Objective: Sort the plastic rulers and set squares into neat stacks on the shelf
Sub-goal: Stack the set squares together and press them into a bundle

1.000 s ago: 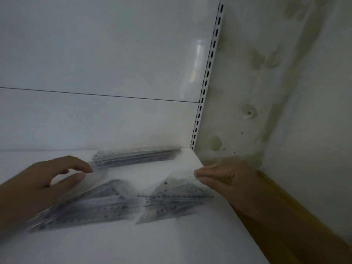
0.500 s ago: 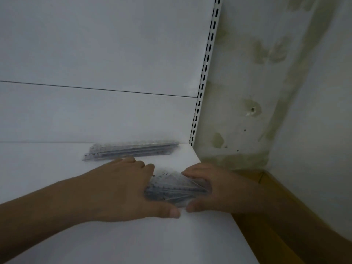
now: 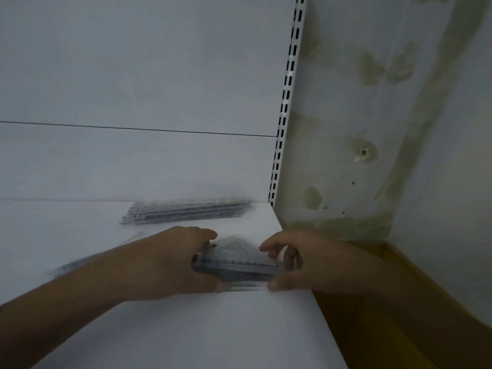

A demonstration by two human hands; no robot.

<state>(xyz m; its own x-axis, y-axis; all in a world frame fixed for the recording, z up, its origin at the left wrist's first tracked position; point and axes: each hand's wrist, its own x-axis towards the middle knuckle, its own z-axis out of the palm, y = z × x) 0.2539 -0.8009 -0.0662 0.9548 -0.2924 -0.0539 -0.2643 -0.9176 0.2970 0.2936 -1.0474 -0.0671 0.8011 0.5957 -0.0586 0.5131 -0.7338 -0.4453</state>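
Slotted upright [image 3: 286, 102] beside stained wall [image 3: 372, 115]; yellow-brown floor [image 3: 372, 328] at lower right.

1. The left hand [image 3: 170, 262] was bare, without glove, ring or watch.
2. The right hand [image 3: 300, 262] was likewise bare.
3. Both forearms showed no sleeve up to the frame's edge.

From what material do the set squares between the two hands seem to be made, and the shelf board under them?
The set squares look like clear, glossy plastic: the white board shows through them and only the printed scale marks are dark. The shelf board looks like white painted metal or laminate with a smooth, matte finish; which one cannot be told. The left hand and right hand grip the stack at its ends.
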